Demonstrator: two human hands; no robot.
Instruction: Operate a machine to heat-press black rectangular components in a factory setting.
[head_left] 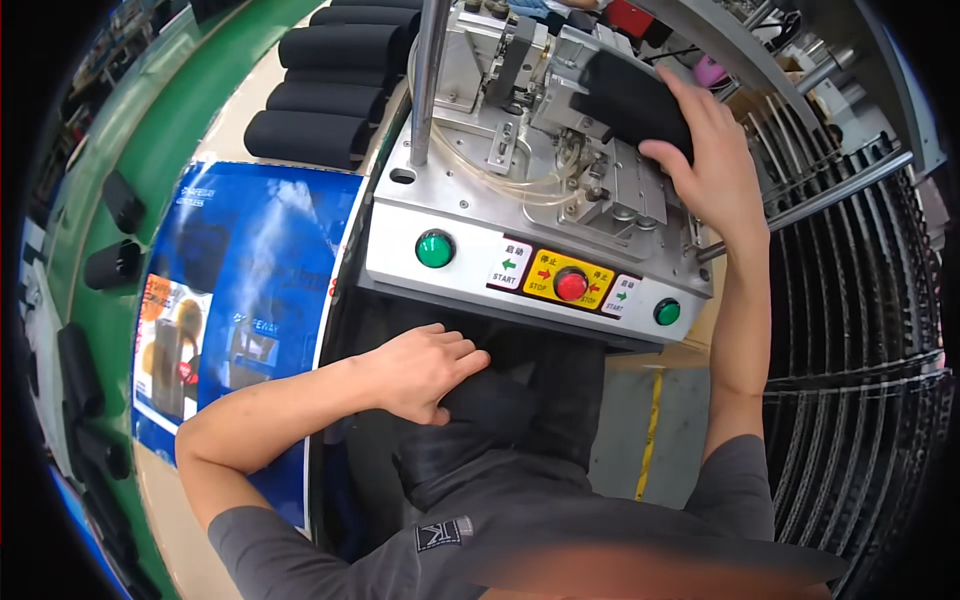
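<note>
Head view: the right hand (712, 160) grasps a black cylinder (637, 105) by its right end, fingers over the far side and thumb on the near side; the cylinder lies against the metal fixture (590, 95) toward the far right corner of the machine's bed (462, 206). The left hand (425, 372) is well apart from it, below the machine's front edge and above the person's lap, with fingers curled; whether it holds the dark shape beneath it, I cannot tell. Along the machine's front panel (470, 278), a green button (435, 249) sits near the left end, a smaller-looking green button (667, 312) near the right end, and a red button (571, 285) between them. Clear tubing (490, 186) loops across the bed. Left of the machine, several black cylinders (308, 136) lie in a row toward the table's far edge, just beyond a blue printed sheet (275, 215). A black rack (845, 330) stands at right.
</note>
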